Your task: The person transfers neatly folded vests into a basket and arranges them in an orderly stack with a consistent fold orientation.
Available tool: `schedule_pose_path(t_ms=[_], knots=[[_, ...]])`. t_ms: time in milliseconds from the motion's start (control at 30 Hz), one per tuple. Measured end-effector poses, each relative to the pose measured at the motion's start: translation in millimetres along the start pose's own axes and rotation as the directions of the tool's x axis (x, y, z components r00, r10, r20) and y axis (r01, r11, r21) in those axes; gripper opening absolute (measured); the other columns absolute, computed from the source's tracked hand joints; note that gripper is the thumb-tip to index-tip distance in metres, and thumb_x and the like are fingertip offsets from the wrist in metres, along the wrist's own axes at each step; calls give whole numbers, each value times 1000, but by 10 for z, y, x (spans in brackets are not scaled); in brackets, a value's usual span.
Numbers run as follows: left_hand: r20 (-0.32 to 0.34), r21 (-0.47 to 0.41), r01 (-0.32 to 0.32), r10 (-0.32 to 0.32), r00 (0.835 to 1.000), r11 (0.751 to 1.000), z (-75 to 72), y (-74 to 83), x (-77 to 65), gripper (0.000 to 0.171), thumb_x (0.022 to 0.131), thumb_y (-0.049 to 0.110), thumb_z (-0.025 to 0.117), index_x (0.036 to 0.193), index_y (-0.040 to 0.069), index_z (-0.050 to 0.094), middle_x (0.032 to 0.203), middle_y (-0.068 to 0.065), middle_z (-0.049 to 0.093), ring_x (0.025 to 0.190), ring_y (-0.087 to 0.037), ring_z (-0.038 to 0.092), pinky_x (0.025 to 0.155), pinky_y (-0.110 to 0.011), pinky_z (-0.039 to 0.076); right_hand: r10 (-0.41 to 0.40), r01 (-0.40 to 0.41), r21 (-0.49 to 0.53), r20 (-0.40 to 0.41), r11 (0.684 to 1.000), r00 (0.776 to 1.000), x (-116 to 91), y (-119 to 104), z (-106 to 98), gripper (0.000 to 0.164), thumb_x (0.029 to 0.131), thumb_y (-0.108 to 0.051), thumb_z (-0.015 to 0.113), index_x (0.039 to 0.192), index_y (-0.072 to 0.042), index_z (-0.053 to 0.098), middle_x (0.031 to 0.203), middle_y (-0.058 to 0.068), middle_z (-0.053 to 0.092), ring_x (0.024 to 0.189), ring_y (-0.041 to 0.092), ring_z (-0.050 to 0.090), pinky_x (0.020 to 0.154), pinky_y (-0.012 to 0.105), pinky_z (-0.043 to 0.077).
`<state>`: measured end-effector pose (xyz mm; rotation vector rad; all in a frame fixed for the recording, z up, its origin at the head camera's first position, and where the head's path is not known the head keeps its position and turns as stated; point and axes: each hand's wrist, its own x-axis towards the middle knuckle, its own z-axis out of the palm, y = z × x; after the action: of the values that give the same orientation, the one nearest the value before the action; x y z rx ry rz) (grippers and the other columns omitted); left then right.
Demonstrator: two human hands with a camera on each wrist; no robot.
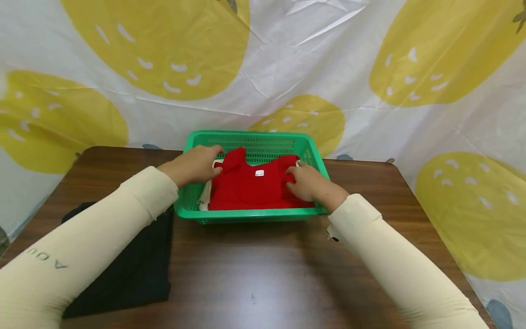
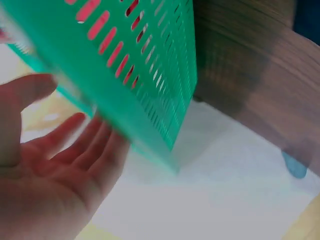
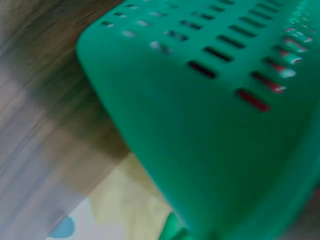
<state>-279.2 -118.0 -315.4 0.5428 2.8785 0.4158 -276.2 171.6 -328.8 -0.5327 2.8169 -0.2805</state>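
Note:
A red garment [image 1: 250,187] with a scooped neckline and a small white label lies spread in a green plastic basket [image 1: 246,213]. Cream cloth [image 1: 204,196] peeks out under its left side. In the head view my left hand [image 1: 195,164] reaches over the basket's left rim, thumb and fingers apart beside the garment's left shoulder. The left wrist view shows that hand [image 2: 65,160] with loosely bent fingers at the rim and an unfilled palm. My right hand [image 1: 310,182] is over the garment's right side, thumb and forefinger apart; the basket wall [image 3: 175,110] hides it in the right wrist view.
A dark folded cloth [image 1: 131,269] lies on the wooden table [image 1: 255,274] at the left, partly under my left forearm. Behind the table hangs a white sheet [image 1: 287,55] with large yellow fruit prints, which also runs along the right side.

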Motion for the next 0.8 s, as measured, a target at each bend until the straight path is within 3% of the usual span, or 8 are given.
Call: schedule_pose_path(t_ms=[67, 167, 233, 333, 433, 533, 667, 800], knots=[[-90, 5, -39, 40, 995, 999, -43, -3, -193, 45, 99, 21, 57, 140, 2, 51, 131, -21, 62, 116, -35, 61, 94, -51, 52, -20, 25, 33, -146, 999, 989, -139, -34, 14, 39, 100, -21, 54, 135, -2, 58, 139, 21, 55, 139, 39, 42, 110, 49, 43], [-231, 13, -76, 77, 970, 997, -109, -24, -570, 34, 99, 20, 57, 130, 7, 60, 121, -15, 67, 107, -32, 63, 89, -50, 52, -59, 100, 87, -384, 991, 921, -400, -122, 64, 27, 98, -19, 57, 118, -4, 67, 117, 15, 61, 109, 31, 56, 87, 42, 53], [-328, 9, -80, 79, 941, 997, -117, -69, -811, 29, 98, 18, 59, 125, 8, 64, 119, -13, 68, 106, -31, 63, 89, -51, 51, -94, 172, 100, -532, 980, 841, -617, -181, 129, 18, 95, -16, 60, 104, -5, 70, 100, 10, 62, 92, 25, 55, 73, 36, 50], [-437, 11, -60, 59, 898, 998, -78, -199, -1127, 23, 96, 15, 61, 118, 9, 67, 113, -11, 69, 103, -31, 63, 87, -52, 50, -174, 316, 84, -687, 945, 705, -944, -260, 274, 5, 89, -9, 66, 90, -8, 70, 84, 4, 60, 79, 18, 54, 68, 31, 47], [-437, 10, 14, -8, 900, 1000, -7, -410, -1393, 23, 96, 15, 62, 118, 9, 66, 113, -14, 68, 105, -35, 62, 84, -56, 49, -260, 456, 71, -740, 887, 621, -1184, -358, 470, 6, 84, -5, 70, 84, -10, 68, 79, -1, 61, 75, 12, 56, 68, 26, 50], [-383, 33, 101, -81, 920, 994, 97, -675, -1577, 26, 96, 18, 62, 119, 6, 65, 115, -20, 66, 104, -40, 62, 81, -58, 48, -311, 521, 92, -710, 848, 631, -1303, -442, 659, 9, 84, -5, 71, 82, -12, 67, 77, -5, 59, 74, 7, 56, 67, 20, 50], [-266, 68, 196, -172, 949, 978, 291, -1015, -1729, 36, 94, 24, 65, 124, 5, 63, 123, -30, 60, 106, -50, 60, 78, -63, 47, -329, 495, 108, -622, 862, 710, -1330, -498, 824, 10, 85, -8, 73, 83, -15, 66, 74, -6, 56, 73, 9, 54, 66, 17, 46], [-138, 93, 211, -197, 971, 973, 512, -1216, -1814, 46, 92, 30, 68, 131, 7, 59, 131, -35, 54, 109, -56, 57, 72, -64, 48, -334, 443, 85, -533, 893, 777, -1312, -493, 905, 8, 86, -12, 73, 84, -17, 67, 72, -6, 54, 71, 7, 50, 64, 18, 43]])
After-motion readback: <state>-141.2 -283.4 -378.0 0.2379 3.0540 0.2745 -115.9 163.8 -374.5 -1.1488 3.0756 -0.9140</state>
